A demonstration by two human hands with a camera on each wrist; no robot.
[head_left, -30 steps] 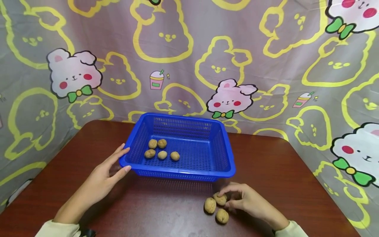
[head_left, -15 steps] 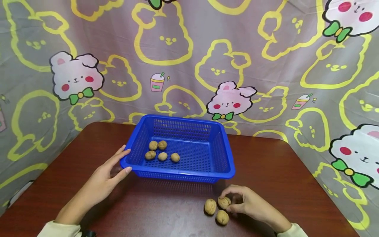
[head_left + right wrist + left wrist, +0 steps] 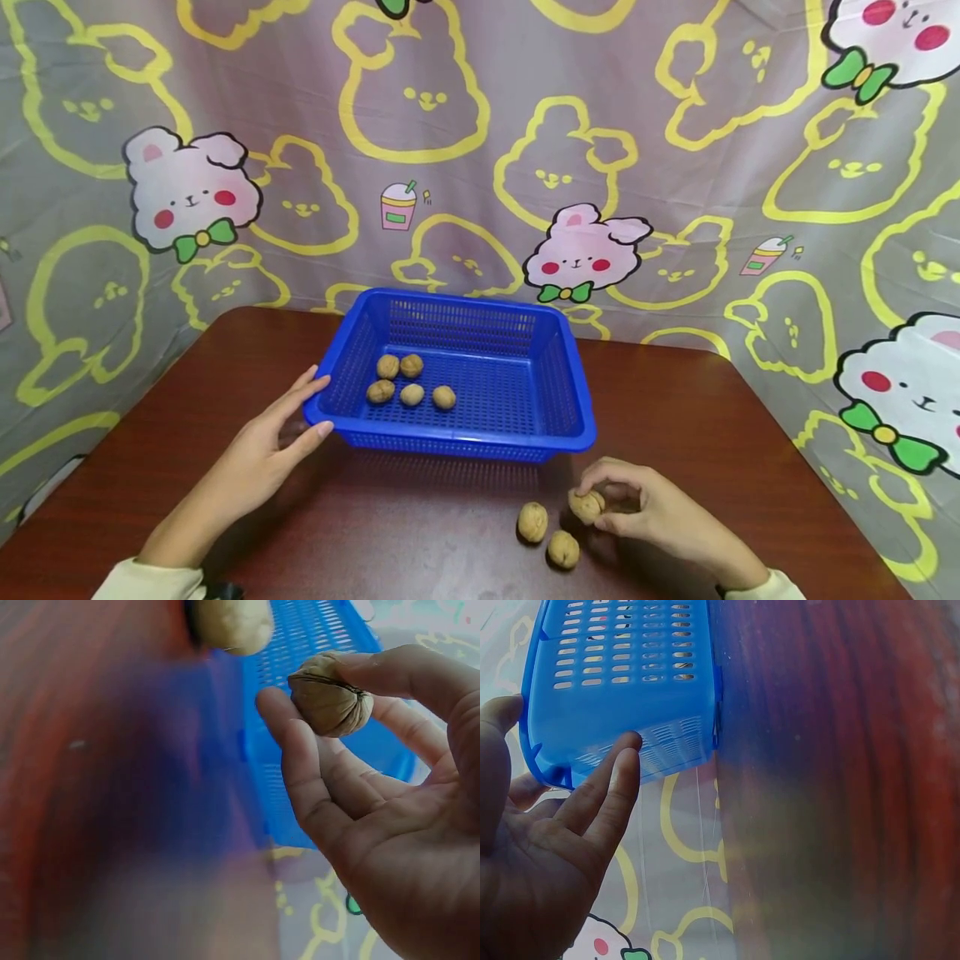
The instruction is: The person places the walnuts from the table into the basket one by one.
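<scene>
My right hand (image 3: 660,512) pinches a walnut (image 3: 587,505) between thumb and fingertips, near the basket's front right corner. In the right wrist view the held walnut (image 3: 330,697) shows its dark seam. Two more walnuts lie on the table just left of that hand, one (image 3: 532,522) farther back and one (image 3: 563,550) closer. At the left end of a blue plastic basket (image 3: 457,434), my left hand (image 3: 258,450) rests its thumb and fingertips on the rim. The left wrist view shows its fingers (image 3: 613,796) mostly straight against the basket's outer wall (image 3: 615,712).
Several walnuts (image 3: 412,395) sit inside the basket, toward its left side. The basket stands on a dark red-brown table (image 3: 660,400). A grey curtain (image 3: 465,75) printed with rabbits hangs behind the table and along its sides.
My right hand has drawn one walnut to the right, away from the other two, and now pinches it. The left hand and the basket stay in place.
</scene>
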